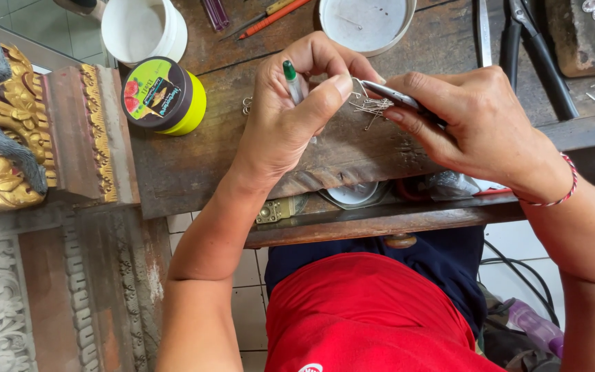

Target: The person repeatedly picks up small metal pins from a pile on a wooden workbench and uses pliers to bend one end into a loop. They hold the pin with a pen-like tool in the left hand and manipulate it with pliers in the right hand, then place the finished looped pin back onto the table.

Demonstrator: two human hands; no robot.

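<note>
Pinching a thin wire piece (358, 88) between thumb and forefinger, the left hand (290, 110) also tucks a green-capped pen (292, 81). Right hand (476, 127) closes around small pliers (397, 96), tips at the wire. Loose metal pins (372, 107) lie on the wooden bench (194, 158) just below.

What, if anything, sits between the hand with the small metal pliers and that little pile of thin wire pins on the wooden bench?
Nothing visible does. The right hand holds the small metal pliers, whose tips already reach the thin silver wire pins on the worn wooden bench. The left hand, holding a green-capped tool, pinches beside them, not across the path.
</note>
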